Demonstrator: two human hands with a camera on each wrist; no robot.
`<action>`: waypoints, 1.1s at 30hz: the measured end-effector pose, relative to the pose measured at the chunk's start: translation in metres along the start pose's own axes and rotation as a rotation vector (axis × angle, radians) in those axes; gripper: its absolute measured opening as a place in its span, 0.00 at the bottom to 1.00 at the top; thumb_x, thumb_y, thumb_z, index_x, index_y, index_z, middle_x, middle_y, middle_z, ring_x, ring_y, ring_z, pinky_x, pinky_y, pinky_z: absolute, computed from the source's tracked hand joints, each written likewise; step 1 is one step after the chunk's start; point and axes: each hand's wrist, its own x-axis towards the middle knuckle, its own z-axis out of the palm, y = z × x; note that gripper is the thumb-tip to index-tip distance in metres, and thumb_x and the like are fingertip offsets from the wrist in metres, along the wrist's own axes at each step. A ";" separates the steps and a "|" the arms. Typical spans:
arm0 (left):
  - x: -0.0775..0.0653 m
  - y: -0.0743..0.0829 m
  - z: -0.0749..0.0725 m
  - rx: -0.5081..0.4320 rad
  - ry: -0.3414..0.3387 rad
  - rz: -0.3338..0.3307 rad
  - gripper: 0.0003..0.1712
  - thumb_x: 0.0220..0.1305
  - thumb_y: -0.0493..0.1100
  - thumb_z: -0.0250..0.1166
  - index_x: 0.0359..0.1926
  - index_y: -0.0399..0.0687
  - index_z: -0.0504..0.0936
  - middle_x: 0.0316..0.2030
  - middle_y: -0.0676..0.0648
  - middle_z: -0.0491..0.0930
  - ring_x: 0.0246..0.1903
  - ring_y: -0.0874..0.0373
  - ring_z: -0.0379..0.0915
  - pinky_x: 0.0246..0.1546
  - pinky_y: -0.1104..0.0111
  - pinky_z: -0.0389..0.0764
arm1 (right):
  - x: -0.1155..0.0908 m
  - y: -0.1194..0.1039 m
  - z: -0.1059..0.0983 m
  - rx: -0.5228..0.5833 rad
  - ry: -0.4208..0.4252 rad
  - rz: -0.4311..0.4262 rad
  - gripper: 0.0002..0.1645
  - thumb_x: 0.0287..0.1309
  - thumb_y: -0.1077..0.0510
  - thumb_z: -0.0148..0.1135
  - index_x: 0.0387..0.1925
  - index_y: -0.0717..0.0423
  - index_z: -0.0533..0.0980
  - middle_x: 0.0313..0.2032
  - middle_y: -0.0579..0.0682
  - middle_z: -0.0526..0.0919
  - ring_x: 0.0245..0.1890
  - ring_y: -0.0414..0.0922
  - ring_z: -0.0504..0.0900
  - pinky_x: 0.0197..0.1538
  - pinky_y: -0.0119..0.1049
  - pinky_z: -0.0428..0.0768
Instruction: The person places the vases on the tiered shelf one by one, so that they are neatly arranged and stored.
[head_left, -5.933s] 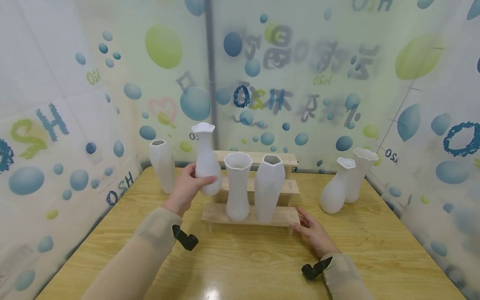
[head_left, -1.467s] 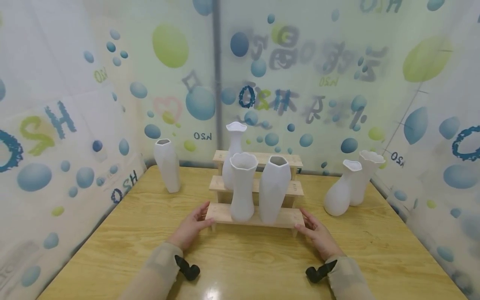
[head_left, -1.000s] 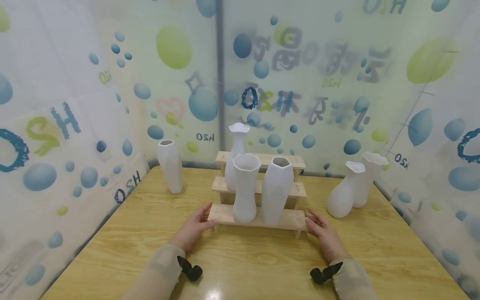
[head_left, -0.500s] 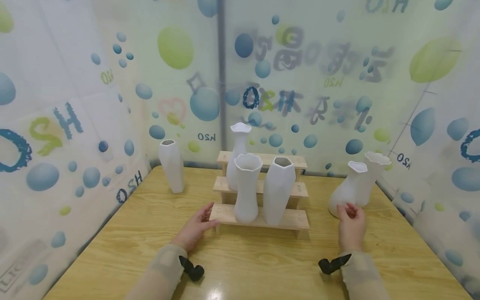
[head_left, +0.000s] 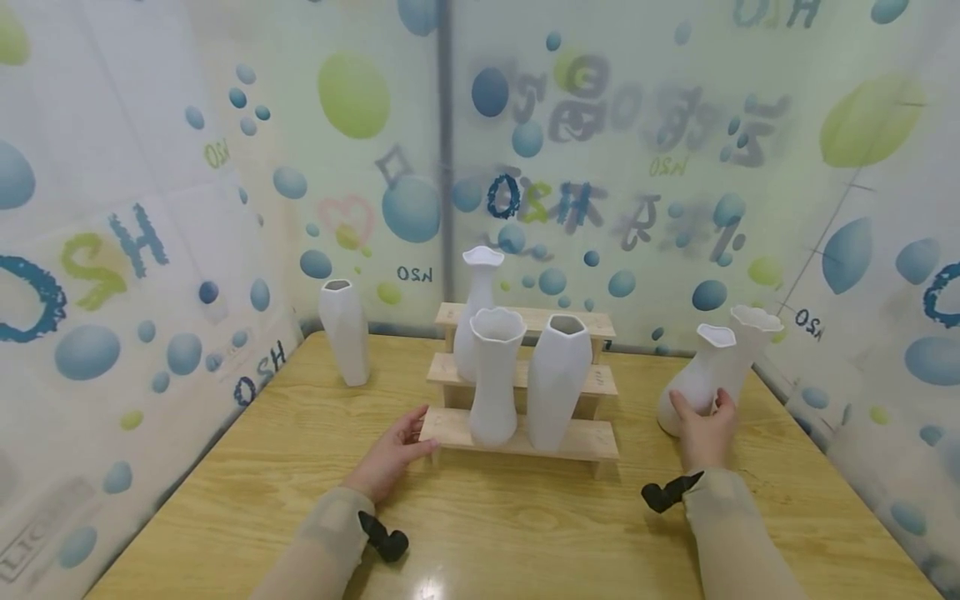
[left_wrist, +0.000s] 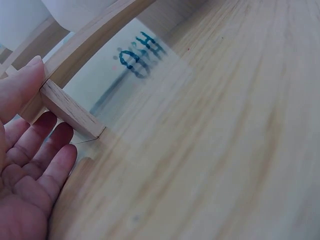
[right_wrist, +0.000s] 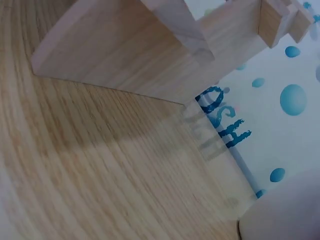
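In the head view, my left hand [head_left: 392, 457] holds the left end of a three-step wooden stand [head_left: 592, 440]. The left wrist view shows the thumb [left_wrist: 25, 82] at the shelf's edge and the fingers curled by a leg [left_wrist: 72, 112]. My right hand [head_left: 707, 429] grips the lower body of a white round-bellied vase [head_left: 696, 375], thumb on one side, fingers on the other. That vase leans in front of a scallop-rimmed white vase [head_left: 750, 333]. On the stand's bottom step are a fluted vase [head_left: 493, 383] and a faceted vase [head_left: 557, 383]; a slim-necked vase [head_left: 474, 308] stands behind them.
Another faceted white vase [head_left: 345, 337] stands at the table's back left. Patterned curtains [head_left: 352, 100] enclose the wooden table [head_left: 510, 525] on the sides and back. The right wrist view shows the stand's side [right_wrist: 115, 55] and part of a vase [right_wrist: 285, 212].
Earlier my left hand set the slim-necked vase on the stand, then took the stand's left end. My right hand let go of the stand's right end and moved right to the round-bellied vase.
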 end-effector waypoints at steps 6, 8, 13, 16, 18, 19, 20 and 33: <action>0.000 -0.001 0.000 0.001 0.007 -0.004 0.44 0.61 0.43 0.68 0.73 0.47 0.56 0.58 0.42 0.70 0.57 0.50 0.65 0.60 0.54 0.64 | 0.006 0.004 0.004 0.011 -0.021 0.014 0.56 0.58 0.49 0.66 0.74 0.62 0.43 0.72 0.63 0.49 0.70 0.58 0.51 0.70 0.51 0.51; -0.001 -0.001 0.000 -0.001 0.006 -0.007 0.44 0.61 0.43 0.68 0.73 0.47 0.56 0.58 0.43 0.70 0.56 0.50 0.65 0.60 0.54 0.64 | 0.006 0.005 0.005 0.037 -0.017 0.025 0.55 0.57 0.51 0.67 0.74 0.62 0.43 0.72 0.63 0.49 0.70 0.58 0.51 0.71 0.50 0.51; 0.000 0.000 0.000 -0.005 -0.008 -0.005 0.43 0.62 0.42 0.67 0.73 0.47 0.55 0.59 0.42 0.70 0.58 0.49 0.65 0.61 0.54 0.63 | 0.009 0.009 0.007 0.103 -0.008 0.040 0.54 0.57 0.55 0.67 0.73 0.62 0.45 0.72 0.62 0.50 0.70 0.56 0.51 0.71 0.48 0.50; -0.001 0.001 0.000 0.000 -0.010 -0.004 0.44 0.62 0.43 0.67 0.73 0.46 0.55 0.59 0.41 0.70 0.58 0.49 0.64 0.62 0.53 0.62 | 0.009 0.011 0.008 0.135 -0.003 0.055 0.55 0.57 0.55 0.68 0.74 0.60 0.44 0.72 0.60 0.49 0.71 0.55 0.50 0.71 0.47 0.49; -0.001 0.002 0.000 0.006 -0.009 -0.005 0.44 0.62 0.43 0.68 0.73 0.46 0.55 0.59 0.41 0.69 0.59 0.49 0.63 0.63 0.52 0.61 | 0.010 0.011 0.009 0.141 0.004 0.064 0.55 0.56 0.55 0.68 0.74 0.59 0.43 0.73 0.59 0.48 0.71 0.54 0.50 0.71 0.47 0.49; -0.001 0.002 0.000 0.009 -0.007 -0.006 0.44 0.62 0.43 0.68 0.73 0.46 0.55 0.59 0.41 0.69 0.59 0.49 0.63 0.63 0.52 0.61 | 0.010 0.011 0.010 0.140 0.008 0.062 0.56 0.56 0.55 0.68 0.74 0.59 0.43 0.73 0.59 0.48 0.71 0.54 0.50 0.71 0.47 0.49; -0.002 0.003 0.000 0.009 -0.004 -0.007 0.44 0.61 0.43 0.68 0.73 0.46 0.56 0.58 0.41 0.69 0.59 0.49 0.63 0.63 0.52 0.60 | 0.010 0.011 0.010 0.136 0.012 0.063 0.56 0.56 0.54 0.69 0.74 0.59 0.44 0.73 0.59 0.48 0.71 0.54 0.50 0.71 0.47 0.50; -0.001 0.001 -0.001 -0.001 -0.002 -0.004 0.44 0.61 0.42 0.68 0.73 0.46 0.55 0.58 0.43 0.71 0.58 0.50 0.64 0.64 0.52 0.60 | 0.015 0.011 0.016 0.054 0.070 0.107 0.56 0.52 0.52 0.71 0.73 0.58 0.47 0.71 0.58 0.52 0.70 0.55 0.54 0.70 0.49 0.53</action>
